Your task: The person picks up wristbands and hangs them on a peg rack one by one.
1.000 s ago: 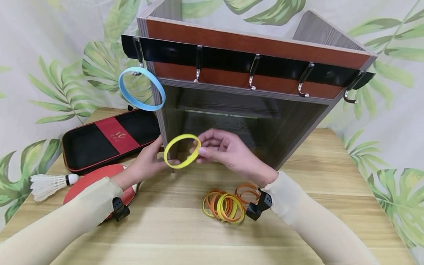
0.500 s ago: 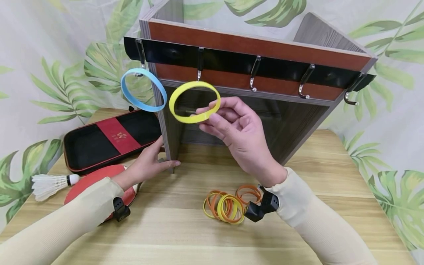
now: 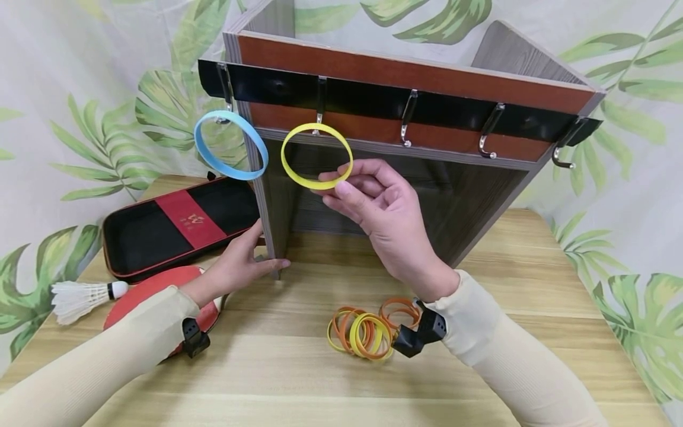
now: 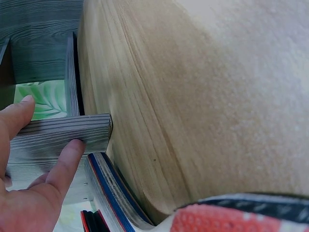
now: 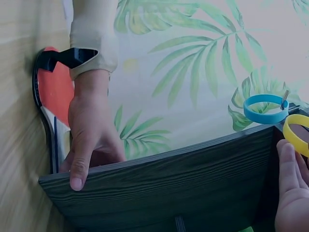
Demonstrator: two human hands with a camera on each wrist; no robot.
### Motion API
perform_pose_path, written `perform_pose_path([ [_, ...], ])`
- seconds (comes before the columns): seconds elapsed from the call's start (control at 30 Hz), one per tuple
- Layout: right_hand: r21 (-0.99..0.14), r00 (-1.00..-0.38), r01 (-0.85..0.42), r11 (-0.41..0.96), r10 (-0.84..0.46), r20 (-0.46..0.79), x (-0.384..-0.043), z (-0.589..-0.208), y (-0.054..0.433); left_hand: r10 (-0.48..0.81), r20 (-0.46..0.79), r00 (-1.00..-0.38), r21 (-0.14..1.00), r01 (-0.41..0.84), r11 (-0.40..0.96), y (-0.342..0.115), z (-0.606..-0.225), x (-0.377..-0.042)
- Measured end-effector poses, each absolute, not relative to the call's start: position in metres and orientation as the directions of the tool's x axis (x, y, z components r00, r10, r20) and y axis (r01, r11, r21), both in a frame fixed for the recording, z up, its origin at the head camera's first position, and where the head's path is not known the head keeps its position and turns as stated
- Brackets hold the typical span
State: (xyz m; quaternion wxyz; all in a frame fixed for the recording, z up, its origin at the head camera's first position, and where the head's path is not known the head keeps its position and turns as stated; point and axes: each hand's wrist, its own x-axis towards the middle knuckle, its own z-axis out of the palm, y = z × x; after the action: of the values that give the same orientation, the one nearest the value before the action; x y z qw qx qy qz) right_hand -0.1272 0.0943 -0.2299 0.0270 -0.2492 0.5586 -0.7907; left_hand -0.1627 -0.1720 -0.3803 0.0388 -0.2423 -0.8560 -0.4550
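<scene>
Cabinet (image 3: 368, 126) is gripped by the left hand (image 3: 240, 261). Yellow band (image 3: 309, 184) is pinched near a hook (image 3: 321, 104) by the right hand (image 3: 388, 216)

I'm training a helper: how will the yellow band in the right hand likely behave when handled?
The yellow band is probably stiff enough not to flop: it stands out as a round loop though the right hand pinches only one side. Its thin strip suggests it is very light.
</scene>
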Motion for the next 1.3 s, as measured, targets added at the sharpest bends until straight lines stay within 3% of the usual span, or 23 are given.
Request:
perform_pose_path([
  [0.37, -0.957, -0.865, -0.197, -0.213, -0.423, 0.272, -0.132, -0.237, 0.106, 0.377, 0.275, -0.885, 0.758, 0.441, 0.482, -0.171, -0.379, -0.162],
  [0.77, -0.972, -0.818, -0.153, 0.179, -0.574, 0.023, -0.140, -0.283, 0.139, 0.371, 0.248, -0.895, 0.760, 0.417, 0.499, -0.171, -0.378, -0.161],
  [1.03, -0.832, -0.794, -0.294, 0.471, -0.605, -0.063, -0.140, -0.323, 0.181, 0.366, 0.230, -0.902, 0.764, 0.400, 0.505, -0.171, -0.377, -0.162],
  [1.3, -0.618, -0.828, -0.360, 0.699, -0.544, -0.133, -0.134, -0.347, 0.216, 0.368, 0.240, -0.898, 0.762, 0.409, 0.502, -0.171, -0.378, -0.161],
])
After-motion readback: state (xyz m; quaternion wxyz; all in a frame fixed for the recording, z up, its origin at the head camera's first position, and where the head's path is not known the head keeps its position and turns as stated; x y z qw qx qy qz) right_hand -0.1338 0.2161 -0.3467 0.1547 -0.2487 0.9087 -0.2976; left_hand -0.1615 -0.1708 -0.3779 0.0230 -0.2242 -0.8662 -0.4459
